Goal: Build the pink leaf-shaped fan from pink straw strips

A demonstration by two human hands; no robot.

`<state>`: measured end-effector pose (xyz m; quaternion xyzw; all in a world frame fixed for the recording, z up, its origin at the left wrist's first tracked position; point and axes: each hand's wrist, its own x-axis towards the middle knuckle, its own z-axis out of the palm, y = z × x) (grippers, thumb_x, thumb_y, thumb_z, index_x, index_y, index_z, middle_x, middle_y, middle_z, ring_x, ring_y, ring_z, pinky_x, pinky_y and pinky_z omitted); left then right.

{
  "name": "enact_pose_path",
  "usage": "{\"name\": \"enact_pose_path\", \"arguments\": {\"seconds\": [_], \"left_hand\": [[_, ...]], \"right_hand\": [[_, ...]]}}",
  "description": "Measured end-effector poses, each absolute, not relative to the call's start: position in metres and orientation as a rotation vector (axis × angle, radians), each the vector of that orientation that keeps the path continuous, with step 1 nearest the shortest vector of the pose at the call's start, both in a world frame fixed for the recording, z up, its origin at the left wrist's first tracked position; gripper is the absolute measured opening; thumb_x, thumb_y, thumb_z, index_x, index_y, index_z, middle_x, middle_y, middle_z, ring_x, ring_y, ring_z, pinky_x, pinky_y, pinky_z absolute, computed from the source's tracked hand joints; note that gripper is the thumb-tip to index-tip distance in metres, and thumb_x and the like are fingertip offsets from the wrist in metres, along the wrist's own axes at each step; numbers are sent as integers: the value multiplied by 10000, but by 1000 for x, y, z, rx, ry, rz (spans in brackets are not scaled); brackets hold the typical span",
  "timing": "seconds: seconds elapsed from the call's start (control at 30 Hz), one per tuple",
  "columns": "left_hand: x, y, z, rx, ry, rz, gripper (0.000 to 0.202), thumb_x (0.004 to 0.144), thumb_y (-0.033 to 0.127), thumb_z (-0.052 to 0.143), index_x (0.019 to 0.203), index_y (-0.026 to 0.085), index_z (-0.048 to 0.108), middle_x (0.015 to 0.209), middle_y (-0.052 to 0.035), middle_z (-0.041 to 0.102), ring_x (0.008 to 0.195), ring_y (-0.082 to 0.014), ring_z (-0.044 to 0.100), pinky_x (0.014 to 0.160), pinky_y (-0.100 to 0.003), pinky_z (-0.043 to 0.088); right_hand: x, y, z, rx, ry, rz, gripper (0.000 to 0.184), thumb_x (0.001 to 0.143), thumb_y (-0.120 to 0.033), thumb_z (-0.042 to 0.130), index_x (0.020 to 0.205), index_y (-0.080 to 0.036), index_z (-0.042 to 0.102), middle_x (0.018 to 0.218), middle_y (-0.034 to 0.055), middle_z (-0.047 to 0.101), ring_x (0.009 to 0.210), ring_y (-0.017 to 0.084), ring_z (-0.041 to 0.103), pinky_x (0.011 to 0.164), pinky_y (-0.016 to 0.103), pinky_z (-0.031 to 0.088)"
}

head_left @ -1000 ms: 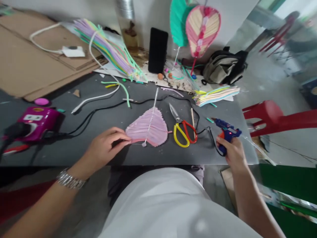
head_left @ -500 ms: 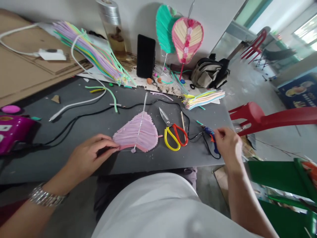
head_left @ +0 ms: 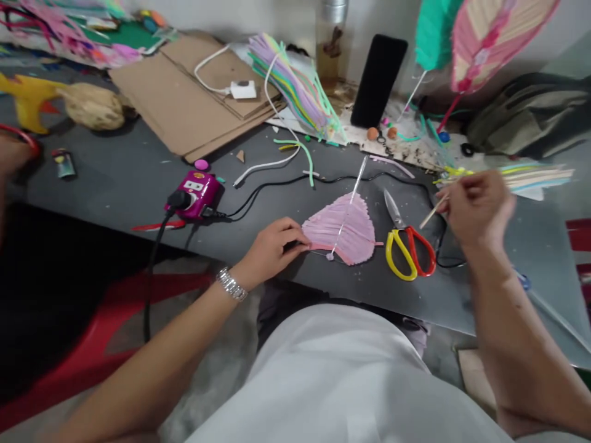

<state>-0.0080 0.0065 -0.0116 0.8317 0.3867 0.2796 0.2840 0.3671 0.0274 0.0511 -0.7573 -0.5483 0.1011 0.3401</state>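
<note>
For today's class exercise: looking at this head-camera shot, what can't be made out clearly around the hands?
Head view only:
The right hand is motion-blurred, so its grip on the thin stick is unclear.
The left hand's fingers cover part of the pink leaf beneath them.
A small blue object is mostly hidden by the right forearm.
Another hand is cut off by the left edge.

Head-worn camera, close above dark worktable [head_left: 106,166], facing forward and down.
</note>
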Motion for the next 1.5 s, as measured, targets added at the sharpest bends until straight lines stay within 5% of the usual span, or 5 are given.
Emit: {"name": "enact_pose_path", "arguments": {"seconds": [0.1, 0.3, 0.57, 0.93, 1.5], "left_hand": [[-8, 5, -12, 2230, 1035, 765, 97, 973, 224, 660, 995, 203, 752, 1027, -66, 673, 942, -175, 666, 849, -302, 530], [-7, 2, -11, 2244, 1029, 808, 82, 971, 212, 669, 980, 193, 748, 1008, -65, 670, 923, -170, 658, 839, -301, 532], [-11, 1, -5, 2236, 1021, 728, 96, 976, 188, 650, 1008, 197, 740, 1021, -63, 670, 938, -167, 657, 849, -294, 530], [-9, 3, -9, 2196, 1035, 751, 117, 940, 114, 653, 974, 188, 738, 972, -53, 663, 905, -169, 646, 820, -282, 502], [-9, 3, -10, 2176, 1054, 726, 92, 944, 156, 655, 941, 203, 733, 990, -50, 661, 919, -172, 642, 828, -285, 497]], "right_hand": [[358, 24, 41, -1578, -1265, 245, 175, 949, -389, 579, 1109, -319, 601, 976, 55, 758, 727, 240, 715, 690, 457, 601], [348, 21, 30, -1717, -1345, 389, 197, 915, -444, 666, 812, -278, 641, 818, 52, 707, 700, 227, 678, 720, 449, 582], [230, -27, 22, -1382, -1636, 913, 236, 1041, -446, 537, 988, -226, 606, 769, 15, 713, 593, 158, 673, 555, 291, 547], [212, -30, 0, -1063, -1995, 591, 147, 1035, -172, 520, 1051, -207, 661, 941, 68, 759, 781, 178, 718, 691, 295, 561], [208, -31, -10, -1109, -2016, 673, 208, 1048, -229, 474, 1041, -228, 681, 895, 69, 745, 736, 196, 710, 690, 342, 575]]}}
